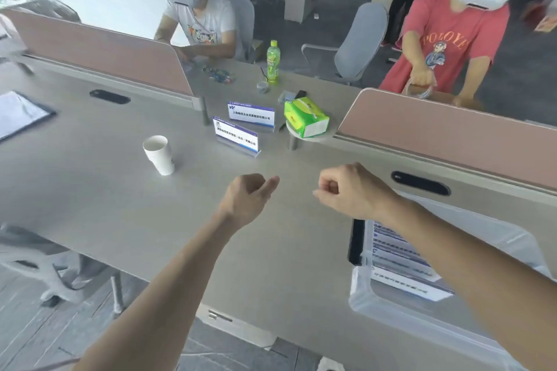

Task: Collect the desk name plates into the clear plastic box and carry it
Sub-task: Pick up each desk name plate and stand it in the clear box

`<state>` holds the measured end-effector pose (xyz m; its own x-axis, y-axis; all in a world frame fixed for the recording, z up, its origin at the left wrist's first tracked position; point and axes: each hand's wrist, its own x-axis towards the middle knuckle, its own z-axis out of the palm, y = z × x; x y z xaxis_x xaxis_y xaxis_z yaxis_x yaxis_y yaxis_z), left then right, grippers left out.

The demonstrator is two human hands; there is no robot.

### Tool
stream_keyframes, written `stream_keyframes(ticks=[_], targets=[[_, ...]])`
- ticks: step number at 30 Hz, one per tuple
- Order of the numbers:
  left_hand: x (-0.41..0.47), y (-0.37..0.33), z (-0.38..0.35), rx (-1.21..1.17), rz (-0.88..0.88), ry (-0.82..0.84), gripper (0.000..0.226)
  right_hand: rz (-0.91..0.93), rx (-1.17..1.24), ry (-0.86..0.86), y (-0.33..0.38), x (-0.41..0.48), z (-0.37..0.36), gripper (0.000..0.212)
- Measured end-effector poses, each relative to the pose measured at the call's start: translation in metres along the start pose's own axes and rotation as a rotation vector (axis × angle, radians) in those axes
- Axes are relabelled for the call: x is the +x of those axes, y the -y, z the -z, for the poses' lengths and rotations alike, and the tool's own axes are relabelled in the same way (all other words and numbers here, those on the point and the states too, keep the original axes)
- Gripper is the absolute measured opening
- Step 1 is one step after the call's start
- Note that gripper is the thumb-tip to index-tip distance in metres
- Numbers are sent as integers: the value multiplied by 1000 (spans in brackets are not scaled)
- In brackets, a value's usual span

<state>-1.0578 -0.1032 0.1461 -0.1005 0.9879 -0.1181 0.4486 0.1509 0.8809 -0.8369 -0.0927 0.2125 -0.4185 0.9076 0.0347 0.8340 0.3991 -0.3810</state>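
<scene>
Two white and blue name plates stand upright on the grey desk, a nearer one (236, 137) and a farther one (251, 115) just behind it. The clear plastic box (370, 301) sits at the desk's near right edge, with several name plates (404, 262) lying in it under my right forearm. My left hand (247, 200) hovers over the desk below the nearer plate, fingers curled and empty. My right hand (349, 190) floats beside it, also loosely closed on nothing. Both hands are well short of the standing plates.
A stack of white paper cups (158, 154) stands left of the plates. A green tissue pack (306, 117) and a green bottle (273, 62) sit behind them. Pink dividers (105, 51) flank the gap. Two people with headsets work across the desk. A chair (45, 265) stands at lower left.
</scene>
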Motion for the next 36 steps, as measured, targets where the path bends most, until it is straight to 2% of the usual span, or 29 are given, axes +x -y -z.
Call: stream_keyframes(ticks=[7, 13, 18, 23, 26, 32, 36], targets=[[26, 3, 32, 31, 37, -5, 39, 22, 52, 29, 21, 40, -13, 23], [61, 1, 45, 71, 106, -67, 28, 57, 153, 23, 9, 90, -17, 34], [93, 1, 54, 52, 149, -156, 26, 59, 206, -2, -6, 125, -23, 33], [121, 12, 71, 55, 176, -172, 29, 10, 225, 26, -11, 160, -31, 33], [148, 24, 83, 41, 185, -204, 29, -38, 274, -15, -10, 184, -39, 32], [211, 56, 99, -126, 176, -69, 41, -171, 283, -18, -4, 228, -64, 27], [253, 82, 105, -111, 172, -13, 44, -266, 229, -3, 2, 266, -84, 25]])
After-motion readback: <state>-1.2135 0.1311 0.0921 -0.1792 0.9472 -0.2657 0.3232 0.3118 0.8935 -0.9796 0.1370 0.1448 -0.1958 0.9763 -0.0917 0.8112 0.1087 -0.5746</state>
